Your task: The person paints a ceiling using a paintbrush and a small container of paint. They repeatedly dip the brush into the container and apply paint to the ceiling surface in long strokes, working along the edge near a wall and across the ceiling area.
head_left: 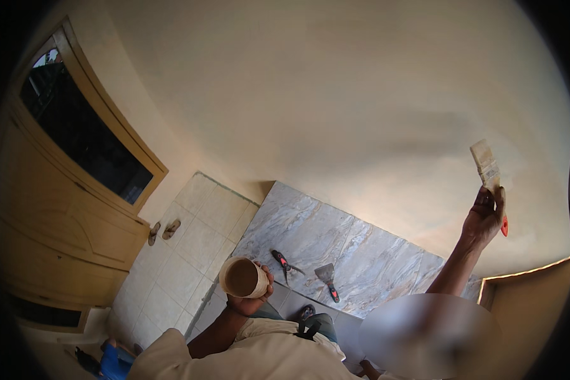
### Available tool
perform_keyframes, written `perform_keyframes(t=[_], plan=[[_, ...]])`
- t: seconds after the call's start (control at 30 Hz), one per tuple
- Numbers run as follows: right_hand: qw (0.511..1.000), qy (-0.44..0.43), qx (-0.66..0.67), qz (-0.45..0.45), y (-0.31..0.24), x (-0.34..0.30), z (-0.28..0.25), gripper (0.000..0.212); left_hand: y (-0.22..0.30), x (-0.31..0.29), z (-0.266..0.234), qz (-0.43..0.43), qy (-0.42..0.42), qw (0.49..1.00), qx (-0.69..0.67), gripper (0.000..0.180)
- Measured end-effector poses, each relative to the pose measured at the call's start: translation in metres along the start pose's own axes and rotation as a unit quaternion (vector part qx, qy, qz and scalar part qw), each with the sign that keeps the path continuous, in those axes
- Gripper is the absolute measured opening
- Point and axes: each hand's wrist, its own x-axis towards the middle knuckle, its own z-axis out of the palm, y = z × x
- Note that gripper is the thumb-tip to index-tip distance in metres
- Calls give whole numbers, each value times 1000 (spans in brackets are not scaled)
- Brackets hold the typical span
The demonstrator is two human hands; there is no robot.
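My left hand (252,305) is wrapped round a pale cup-shaped container (261,282) in front of my body. Inside it is something brownish; whether it is liquid cannot be made out. My right hand (484,220) is raised at the right and grips a flat paintbrush (486,166) with its pale bristles pointing up. The red end of the handle shows below the hand. Behind the brush is a smooth cream wall (373,95); whether the bristles touch it is unclear.
On a grey marble-patterned ledge (304,218) lie a putty knife (326,276) and a red-and-black handled tool (281,258). A wooden door (76,215) stands left, with sandals (171,229) on the tiles nearby. Something blue (115,362) is at lower left. A blurred patch covers the lower right.
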Motion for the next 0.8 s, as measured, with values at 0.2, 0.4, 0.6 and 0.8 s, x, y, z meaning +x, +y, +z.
perform_keyframes(t=[0.2, 0.4, 0.6, 0.8], plan=[[890, -122, -335, -284, 81, -64, 125, 15, 26, 51, -2, -96, -8, 995, 8, 60], [660, -118, -521, -529, 214, -47, 232, 27, 79, 59, 4, -90, 15, 995, -27, 60], [605, -126, -546, -566, 338, -96, 311, 38, 155, 44, 6, -44, 45, 997, -41, 59], [632, -212, -535, -519, 419, -154, 373, 35, 228, 41, -5, 33, 23, 999, 29, 60]])
